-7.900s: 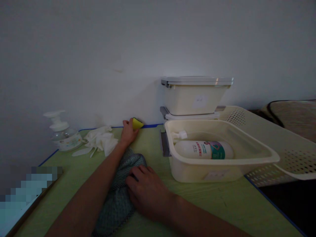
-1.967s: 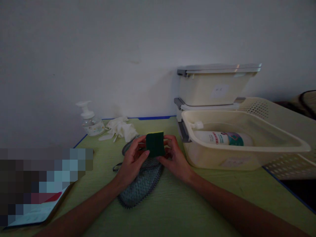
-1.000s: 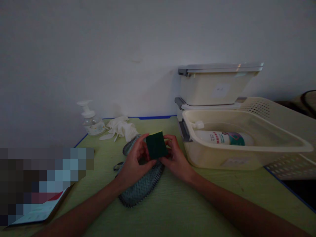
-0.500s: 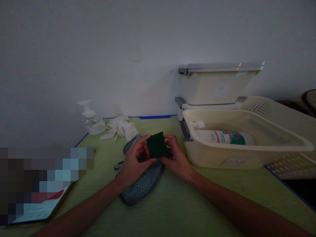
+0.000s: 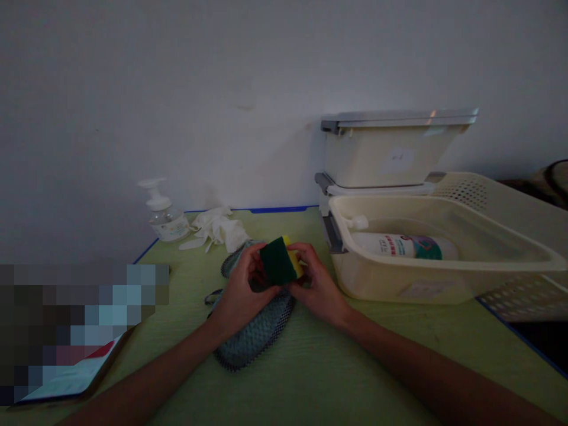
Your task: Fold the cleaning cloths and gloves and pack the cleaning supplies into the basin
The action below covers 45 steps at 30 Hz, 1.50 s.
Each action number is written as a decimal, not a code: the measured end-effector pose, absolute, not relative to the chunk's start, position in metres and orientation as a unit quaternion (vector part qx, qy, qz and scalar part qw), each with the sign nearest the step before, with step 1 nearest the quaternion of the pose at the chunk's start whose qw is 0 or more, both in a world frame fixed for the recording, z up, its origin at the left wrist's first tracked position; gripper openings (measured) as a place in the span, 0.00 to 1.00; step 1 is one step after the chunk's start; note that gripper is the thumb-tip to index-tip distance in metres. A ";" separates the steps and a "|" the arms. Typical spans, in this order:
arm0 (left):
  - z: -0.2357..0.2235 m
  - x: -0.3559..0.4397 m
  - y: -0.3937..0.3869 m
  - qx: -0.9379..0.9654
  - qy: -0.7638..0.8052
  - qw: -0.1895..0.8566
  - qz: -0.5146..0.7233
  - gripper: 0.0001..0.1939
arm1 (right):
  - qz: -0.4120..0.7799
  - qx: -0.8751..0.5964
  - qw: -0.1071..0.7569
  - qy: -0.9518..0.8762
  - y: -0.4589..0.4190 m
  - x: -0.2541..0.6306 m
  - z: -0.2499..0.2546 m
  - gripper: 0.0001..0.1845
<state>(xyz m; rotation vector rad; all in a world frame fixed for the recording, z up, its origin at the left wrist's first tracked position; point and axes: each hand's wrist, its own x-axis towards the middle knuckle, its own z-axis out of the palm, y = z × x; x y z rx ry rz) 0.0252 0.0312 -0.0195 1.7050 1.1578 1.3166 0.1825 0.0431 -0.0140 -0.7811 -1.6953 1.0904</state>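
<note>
Between my two hands is a sponge (image 5: 279,262), with a dark green scouring face toward me and a yellow side showing at the right. My left hand (image 5: 242,287) grips its left edge, thumb below and fingers above. On the right edge, my right hand (image 5: 313,284) holds it the same way; some fingertips are hidden behind it. Under the hands, on the green table (image 5: 177,331), lies a grey-green mesh cloth or mitt (image 5: 251,334) with a checked border and a small loop. Crumpled white gloves (image 5: 222,228) lie just behind it.
A clear pump bottle (image 5: 166,216) stands at the back left. To the right, a cream basin (image 5: 386,281) holds a white bottle (image 5: 394,245) lying down. Behind are stacked lidded boxes (image 5: 377,157) and a perforated basket (image 5: 510,207). A tablet-like device (image 5: 66,378) lies at left, partly blurred out.
The sponge has been turned between my fingers, so its yellow side now shows on the right. Both hands stay in nearly the same place.
</note>
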 end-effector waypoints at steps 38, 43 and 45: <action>-0.019 0.027 0.027 0.681 0.448 0.284 0.506 0.37 | 0.329 -0.344 0.440 -0.761 0.039 0.183 -0.015 0.33; -0.020 0.026 0.027 0.715 0.438 0.253 0.484 0.31 | 0.346 -0.320 0.442 -0.763 0.040 0.183 -0.017 0.34; -0.020 0.026 0.026 0.712 0.446 0.231 0.491 0.31 | 0.319 -0.330 0.451 -0.766 0.039 0.183 -0.016 0.34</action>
